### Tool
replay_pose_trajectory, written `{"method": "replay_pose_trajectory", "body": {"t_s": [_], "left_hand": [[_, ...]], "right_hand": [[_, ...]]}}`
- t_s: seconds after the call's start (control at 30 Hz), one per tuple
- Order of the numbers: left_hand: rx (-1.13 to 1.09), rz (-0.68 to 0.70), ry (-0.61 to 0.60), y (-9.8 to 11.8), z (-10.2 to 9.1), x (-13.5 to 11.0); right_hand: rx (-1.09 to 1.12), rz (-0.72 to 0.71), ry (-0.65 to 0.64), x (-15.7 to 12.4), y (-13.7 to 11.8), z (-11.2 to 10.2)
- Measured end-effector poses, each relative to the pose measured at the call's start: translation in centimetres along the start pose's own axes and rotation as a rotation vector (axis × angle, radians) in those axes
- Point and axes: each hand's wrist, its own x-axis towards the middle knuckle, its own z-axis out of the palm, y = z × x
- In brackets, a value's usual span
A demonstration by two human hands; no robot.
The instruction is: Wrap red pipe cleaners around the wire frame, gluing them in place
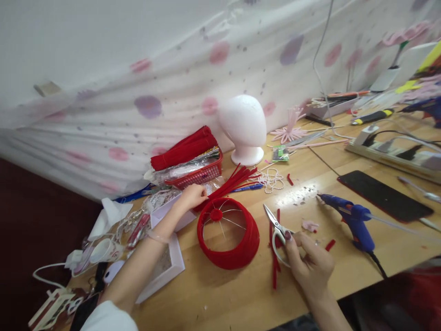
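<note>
Red round frame (230, 258), one; scissors (276, 224), one pair, in right hand (312, 259).

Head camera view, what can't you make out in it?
Left hand: head view, fingertips hidden behind the hand itself; whether it grips the red strips is unclear.
Scissors: head view, one handle loop partly covered by the right hand.
Red basket: head view, contents partly hidden by the red bundle.
Blue tool: head view, cut off by the right edge.
</note>
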Motion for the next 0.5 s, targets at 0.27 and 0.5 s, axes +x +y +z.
{"method": "replay_pose_trajectory", "body": {"t_s": [0.27, 0.5], "left_hand": [[-0.002, 0.032, 0.039, 0.3, -0.8, 0.1], [0.003, -0.076, 0.277, 0.9, -3.4, -0.2]], "right_hand": [[-0.024, -0.025, 0.018, 0.1, 0.1, 0.0], [-0.029, -0.039, 0.006, 0.0, 0.0, 0.2]]}}
